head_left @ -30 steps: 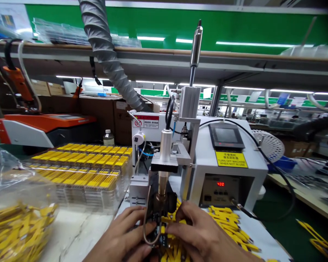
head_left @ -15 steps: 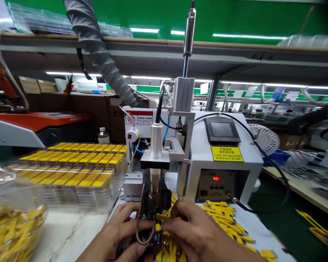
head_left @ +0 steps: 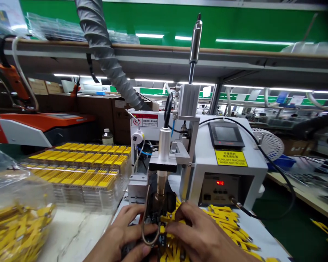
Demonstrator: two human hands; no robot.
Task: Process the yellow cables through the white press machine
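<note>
A benchtop machine with a metal soldering head (head_left: pixel 164 145) stands in the middle. Beneath its tip, a small yellow part (head_left: pixel 162 228) sits in a dark fixture (head_left: pixel 155 218). My left hand (head_left: pixel 128 233) is at the fixture's left side, fingers bent around its edge; what they pinch, if anything, is hidden. On the right, my right hand (head_left: pixel 194 229) has thumb and forefinger closed close to the yellow part, but the contact is too small to make out. Loose yellow pieces (head_left: pixel 229 227) lie beside and below my right hand.
Clear trays of yellow pieces (head_left: pixel 82 160) and a plastic bag of more (head_left: pixel 16 229) are on the left. A control box (head_left: pixel 229 182) stands right of the head. A curved metal tube (head_left: pixel 144 225) hangs between my hands.
The camera view has shifted, so the scene sits slightly further right and lower. Both hands stay around the fixture, with little visible change in their hold.
</note>
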